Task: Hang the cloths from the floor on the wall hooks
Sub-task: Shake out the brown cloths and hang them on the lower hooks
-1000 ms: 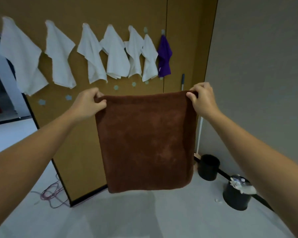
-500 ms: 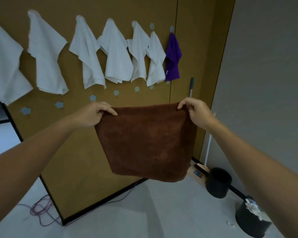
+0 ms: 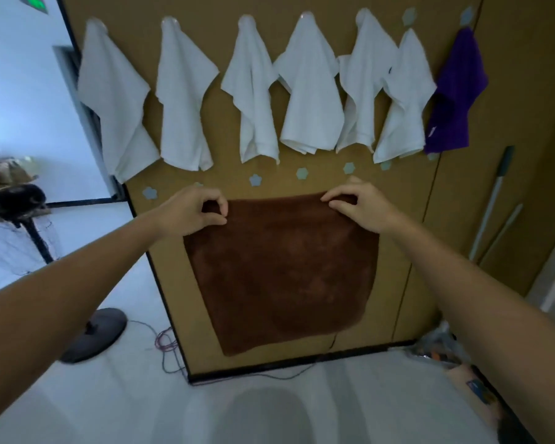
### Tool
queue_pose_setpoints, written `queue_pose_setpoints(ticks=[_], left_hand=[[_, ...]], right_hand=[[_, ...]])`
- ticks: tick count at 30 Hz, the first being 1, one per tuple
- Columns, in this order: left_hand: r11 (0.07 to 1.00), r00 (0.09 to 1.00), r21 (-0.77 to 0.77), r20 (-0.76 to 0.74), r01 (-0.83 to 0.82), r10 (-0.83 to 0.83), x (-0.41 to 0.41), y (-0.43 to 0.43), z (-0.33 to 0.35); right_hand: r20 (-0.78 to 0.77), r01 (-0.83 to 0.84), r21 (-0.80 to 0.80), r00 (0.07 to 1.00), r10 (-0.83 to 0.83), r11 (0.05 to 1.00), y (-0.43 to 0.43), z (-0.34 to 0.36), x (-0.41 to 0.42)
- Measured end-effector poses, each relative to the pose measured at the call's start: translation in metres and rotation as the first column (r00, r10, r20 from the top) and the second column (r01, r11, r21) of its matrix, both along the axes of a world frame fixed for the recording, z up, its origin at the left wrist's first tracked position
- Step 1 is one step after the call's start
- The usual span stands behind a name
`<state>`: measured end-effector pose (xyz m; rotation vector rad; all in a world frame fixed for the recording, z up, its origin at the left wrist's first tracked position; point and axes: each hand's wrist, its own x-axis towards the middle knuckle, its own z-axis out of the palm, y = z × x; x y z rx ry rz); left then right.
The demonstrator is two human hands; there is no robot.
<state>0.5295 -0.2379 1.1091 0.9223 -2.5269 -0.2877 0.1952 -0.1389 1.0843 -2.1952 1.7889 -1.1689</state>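
From the head view, the brown cloth (image 3: 282, 274) hangs in front of the wall (image 3: 510, 91), held up by its top edge, just below a row of small pale hooks (image 3: 255, 180) that carry nothing. The left hand (image 3: 189, 213) has its fingers curled and pinches the top left corner. The right hand (image 3: 359, 206) pinches the top edge near the right corner between thumb and fingertips.

The cloth looks soft, thick and light. It drapes limp with no stiffness, so it will likely sag or fold wherever it is not held. Its plush surface should grip well and is unlikely to slip or be damaged. The corners and top hem look like the best places to hold, and a bunched corner would probably catch on a hook.

Its broad face is towards the camera. The top edge runs left to right, nearly level, and the body falls straight down. It looks close to square, so no long axis is clear.

Above it, white cloths (image 3: 308, 91) and a purple cloth (image 3: 455, 91) hang on the upper row.
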Motion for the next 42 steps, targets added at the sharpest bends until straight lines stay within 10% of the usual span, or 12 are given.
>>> queue_pose_setpoints(ticks=[10, 42], left_hand=[[0.975, 0.986, 0.153, 0.078, -0.160, 0.149, 0.076, -0.061, -0.022], [0.943, 0.958, 0.182, -0.020, -0.277, 0.286, 0.225, -0.353, -0.117]], right_hand=[[-0.094, -0.280, 0.089, 0.953, 0.288, 0.956, -0.121, -0.011, 0.075], [-0.157, -0.219, 0.137, 0.958, 0.240, 0.966, -0.429, -0.094, 0.311]])
